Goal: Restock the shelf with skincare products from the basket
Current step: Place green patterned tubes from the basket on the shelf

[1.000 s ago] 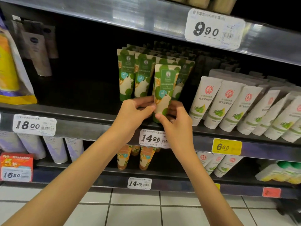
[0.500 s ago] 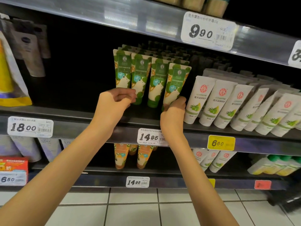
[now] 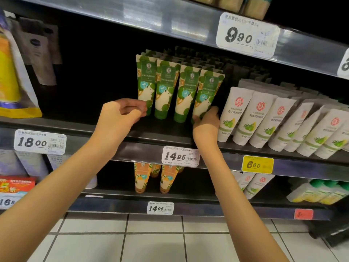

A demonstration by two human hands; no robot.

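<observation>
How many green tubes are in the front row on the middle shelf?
4, side by side: first tube by the left hand, second tube, third tube, fourth tube gripped by the right hand. Dim rows behind may hide more.

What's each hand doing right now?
Left hand: curled by the leftmost tube; grip cannot be told.
Right hand: holding the rightmost tube.

- four tubes side by side on the shelf, more behind them;
- leaning tubes just right;
- tag on the shelf edge, below the tubes
</observation>
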